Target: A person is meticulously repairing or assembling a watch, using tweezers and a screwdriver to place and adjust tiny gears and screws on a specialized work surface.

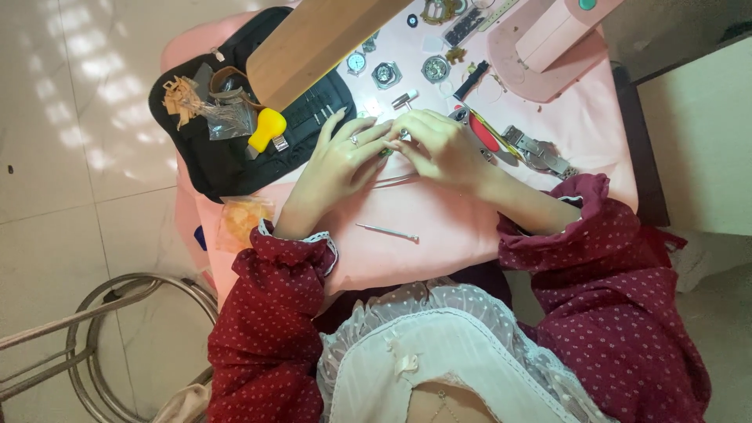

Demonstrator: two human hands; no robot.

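Pinching a tiny watch part (401, 137) between both sets of fingertips, the left hand (341, 160) and right hand (442, 149) meet over the pink table (439, 223); steady wrists resting on it would likely help. Clear plastic packets (223, 117) lie on the black tool roll (227, 160), an orange packet (239, 219) at the table's edge.

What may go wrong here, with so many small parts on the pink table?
The left hand and right hand work a tiny part between the fingertips; it might slip away. A sleeve could sweep the thin metal pick off the pink table.
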